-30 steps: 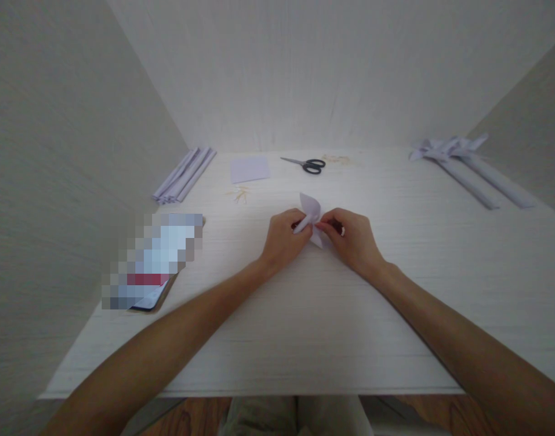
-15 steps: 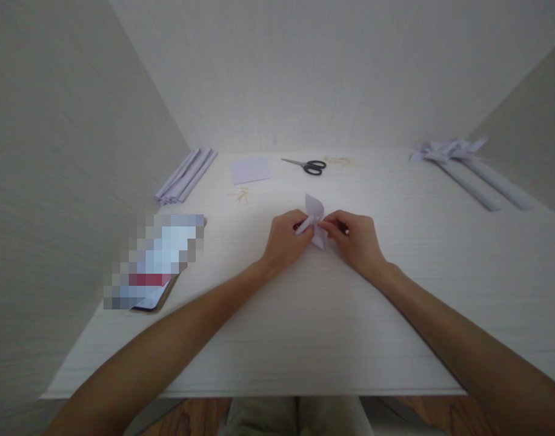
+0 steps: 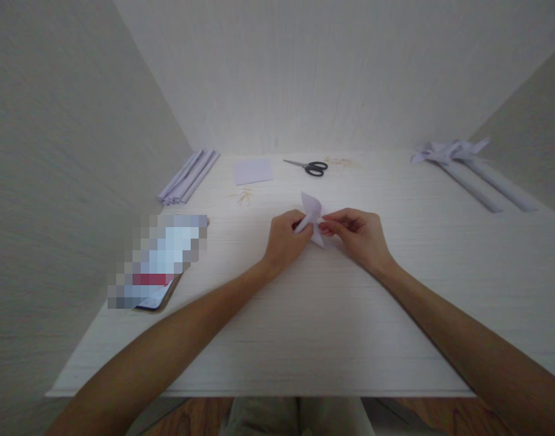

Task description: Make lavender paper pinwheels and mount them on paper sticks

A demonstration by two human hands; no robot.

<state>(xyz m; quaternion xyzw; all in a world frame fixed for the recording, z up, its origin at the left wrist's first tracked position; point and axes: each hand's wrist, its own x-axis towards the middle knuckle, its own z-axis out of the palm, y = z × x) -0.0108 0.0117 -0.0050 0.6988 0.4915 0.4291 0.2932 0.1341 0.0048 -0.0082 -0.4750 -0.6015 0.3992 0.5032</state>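
Observation:
Over the middle of the table, my left hand [image 3: 287,241] is closed around the rolled paper stick of a white paper pinwheel [image 3: 310,206]. Its pale blades stick out above and below my fingers. At the pinwheel's centre, the thumb and fingertips of my right hand [image 3: 357,233] are pinched together by a small white bit, too small to make out. Behind the hands lie several short thin sticks [image 3: 245,195], yellowish with white ends. Two similar paper pinwheels [image 3: 450,151] on rolled paper sticks lie at the far right.
Scissors [image 3: 314,168] with black handles lie at the back, beside small yellowish scraps [image 3: 343,161] and a pale paper square [image 3: 253,172]. Several paper rolls [image 3: 189,177] are stacked back left. A blurred-out phone [image 3: 157,300] lies left. Panels close in the back and sides.
My right hand has shifted slightly right, its fingers less curled, and a white bit now shows at its fingertips. The pinwheel's upper blade leans a little more left. My left hand keeps its hold.

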